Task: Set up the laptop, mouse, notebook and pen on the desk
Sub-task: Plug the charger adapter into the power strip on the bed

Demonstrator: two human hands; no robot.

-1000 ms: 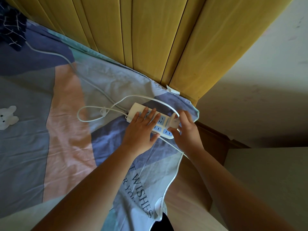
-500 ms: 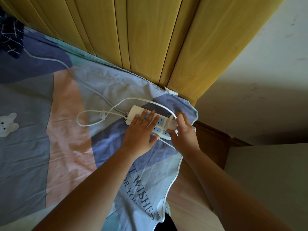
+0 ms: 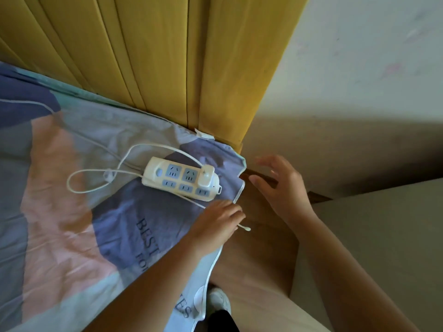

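Note:
No laptop, mouse, notebook or pen shows in the head view. A white power strip [image 3: 182, 182] with blue sockets lies on the patterned bed sheet [image 3: 72, 212], and a white charger plug [image 3: 206, 176] sits in its right end. From that plug a thin white cable [image 3: 245, 228] runs down to the sheet's edge. My left hand [image 3: 215, 224] lies over it there with curled fingers, and the cable's tip sticks out to the right. My right hand [image 3: 280, 188] hovers beyond the bed corner, fingers spread, holding nothing.
A yellow wooden headboard [image 3: 155, 56] rises behind the bed, against a pale wall [image 3: 359, 68]. Brown floor [image 3: 259, 248] shows between the bed and a pale flat surface [image 3: 371, 236] at the right. The strip's own cord loops left over the sheet. A white shoe [image 3: 219, 299] is below.
Both hands have left the power strip. My left hand slid down along the thin cable to the sheet's edge, and my right hand pulled away to the right and opened.

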